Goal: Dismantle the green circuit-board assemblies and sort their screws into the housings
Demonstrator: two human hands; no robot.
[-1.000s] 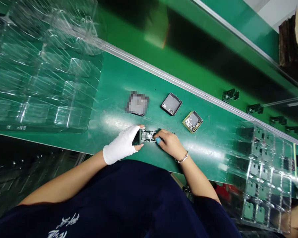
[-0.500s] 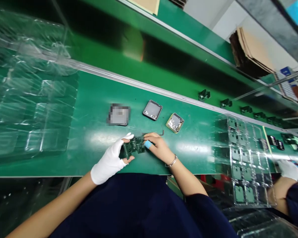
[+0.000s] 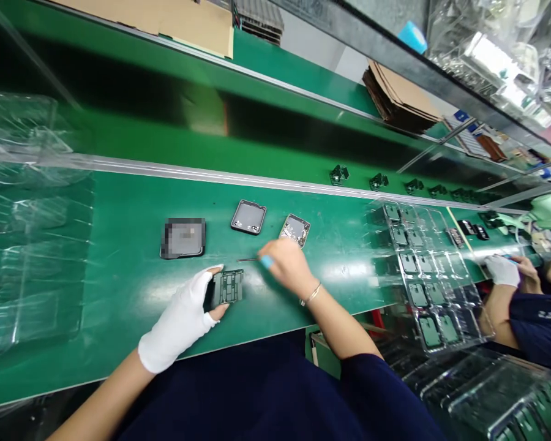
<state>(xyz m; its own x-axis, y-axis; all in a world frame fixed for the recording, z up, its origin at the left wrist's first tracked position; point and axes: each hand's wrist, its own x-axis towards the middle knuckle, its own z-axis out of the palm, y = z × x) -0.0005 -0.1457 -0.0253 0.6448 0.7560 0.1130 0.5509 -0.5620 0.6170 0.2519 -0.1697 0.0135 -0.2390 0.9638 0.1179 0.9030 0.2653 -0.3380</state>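
My left hand, in a white fingerless glove, grips a dark green slotted plastic part by its left side, above the front of the green bench. My right hand, with blue tape on a finger, is smeared by motion. Its bent fingers are over the right end of a thin dark rod. I cannot tell whether they grip it. Behind that hand, partly covered, is a small square tray of shiny bits. A black-rimmed grey square tray sits left of it, with small shiny pieces along its front edge.
A dark-rimmed case, partly pixelated, lies on the left. Clear plastic trays cover the far left. On the right stands a compartment tray with green parts. Several green assemblies line the rear ledge. A co-worker's gloved hand is farther right.
The view has shifted right. My right hand has come away from the green part, moving right and back, while my left hand keeps hold and the part is turned to show its slotted face.
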